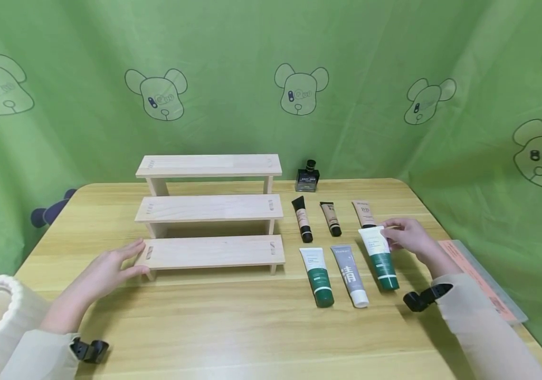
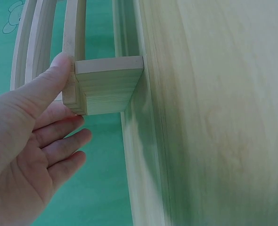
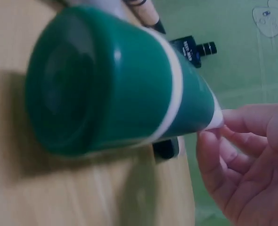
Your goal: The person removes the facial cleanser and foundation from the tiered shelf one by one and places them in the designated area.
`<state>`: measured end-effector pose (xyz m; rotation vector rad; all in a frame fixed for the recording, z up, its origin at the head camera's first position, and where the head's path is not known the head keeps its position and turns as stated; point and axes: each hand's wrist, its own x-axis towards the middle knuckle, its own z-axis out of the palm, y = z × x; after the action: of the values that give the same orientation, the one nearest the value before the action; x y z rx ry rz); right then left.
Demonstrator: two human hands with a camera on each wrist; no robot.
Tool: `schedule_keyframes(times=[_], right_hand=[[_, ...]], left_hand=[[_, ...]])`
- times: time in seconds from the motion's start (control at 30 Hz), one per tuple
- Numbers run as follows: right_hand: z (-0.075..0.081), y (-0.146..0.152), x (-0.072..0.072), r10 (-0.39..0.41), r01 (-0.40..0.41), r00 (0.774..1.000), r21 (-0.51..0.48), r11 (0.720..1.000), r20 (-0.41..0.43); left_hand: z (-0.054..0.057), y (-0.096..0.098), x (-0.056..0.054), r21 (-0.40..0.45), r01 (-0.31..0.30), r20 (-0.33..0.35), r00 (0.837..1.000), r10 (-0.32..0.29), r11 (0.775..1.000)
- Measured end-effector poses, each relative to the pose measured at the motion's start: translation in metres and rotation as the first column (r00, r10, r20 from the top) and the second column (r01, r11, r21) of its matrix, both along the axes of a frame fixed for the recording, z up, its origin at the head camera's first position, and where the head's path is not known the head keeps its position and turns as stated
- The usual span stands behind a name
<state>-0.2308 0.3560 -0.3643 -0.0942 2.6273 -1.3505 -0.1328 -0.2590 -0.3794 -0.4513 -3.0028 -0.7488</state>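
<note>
My right hand (image 1: 405, 236) pinches the flat white end of a green-and-white squeeze tube (image 1: 379, 258) between thumb and fingers. In the right wrist view the tube's green cap (image 3: 68, 80) points toward the camera, tilted over the table. On the left, my left hand (image 1: 109, 269) grips the end of the lowest board of a three-tier wooden display shelf (image 1: 214, 253). Its thumb (image 2: 54, 75) lies against the board's edge in the left wrist view, with the index finger on the other side. A matching green-and-white tube (image 1: 318, 277) and a grey tube (image 1: 349, 274) lie left of the held one.
Behind lie a black-capped slim tube (image 1: 302, 219), a small beige tube (image 1: 331, 218) and a pink BB tube (image 1: 363, 213). A dark perfume bottle (image 1: 307, 178) stands at the back edge. A flat plastic case (image 1: 484, 279) lies right, a white fabric basket (image 1: 11, 311) at left.
</note>
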Motion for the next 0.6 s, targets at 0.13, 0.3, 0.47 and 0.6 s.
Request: schedule_keyframes(times=[0.13, 0.3, 0.47, 0.6], right_hand=[[-0.005, 0.008, 0.001, 0.001, -0.003, 0.998, 0.035, 0.999, 0.062], [-0.011, 0.013, 0.001, -0.012, 0.003, 0.991, 0.062, 0.998, 0.136], [-0.014, 0.016, 0.000, -0.018, 0.003, 0.985, 0.085, 0.996, 0.172], [-0.015, 0.018, -0.001, -0.024, 0.008, 0.983, 0.090, 0.996, 0.184]], left_hand=[[0.001, 0.000, 0.000, -0.001, 0.000, -0.003, 1.000, 0.000, 1.000], [0.001, 0.000, -0.001, -0.003, 0.002, -0.006, 1.000, -0.002, 1.000], [-0.001, -0.001, -0.001, 0.000, 0.002, -0.006, 1.000, -0.002, 1.000], [-0.002, -0.001, 0.000, 0.006, -0.004, -0.006, 1.000, 0.004, 1.000]])
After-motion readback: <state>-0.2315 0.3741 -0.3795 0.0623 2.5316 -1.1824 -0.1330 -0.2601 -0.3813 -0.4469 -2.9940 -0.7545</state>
